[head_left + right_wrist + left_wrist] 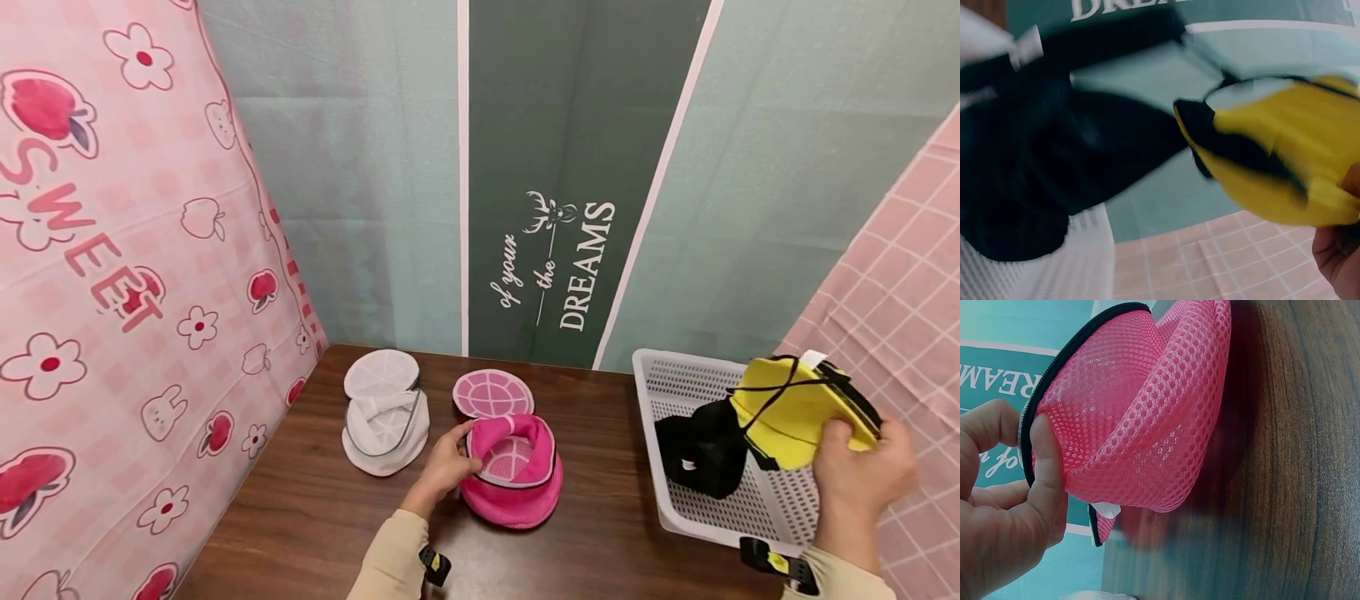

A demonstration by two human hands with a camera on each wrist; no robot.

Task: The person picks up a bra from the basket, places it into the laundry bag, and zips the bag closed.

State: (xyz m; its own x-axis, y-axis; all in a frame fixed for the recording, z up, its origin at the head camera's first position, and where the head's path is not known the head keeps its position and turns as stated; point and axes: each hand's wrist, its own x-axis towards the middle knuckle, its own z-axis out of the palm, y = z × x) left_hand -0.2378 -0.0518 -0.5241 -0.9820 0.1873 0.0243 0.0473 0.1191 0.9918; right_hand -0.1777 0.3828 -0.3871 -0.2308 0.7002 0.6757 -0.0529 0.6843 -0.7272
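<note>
My left hand (448, 465) pinches the black-zipped rim of a bright pink mesh laundry bag (513, 510), thumb inside and fingers outside. The bag stands on the table with its round lid (492, 393) folded back, so its mouth gapes. My right hand (866, 479) grips the edge of a yellow garment piece (783, 408) with black trim, thin black straps and a white tag. Black cloth (701, 458) with a small white mark hangs beside the yellow, over the basket. In the right wrist view the black cloth (1072, 156) is blurred and meets the yellow at a pointed end.
A white perforated plastic basket (712, 536) stands at the table's right. Left of the pink bag sits a white mesh bag (386, 458), its lid (382, 372) also folded back. Printed cloths hang behind and at both sides of the brown wooden table (600, 533).
</note>
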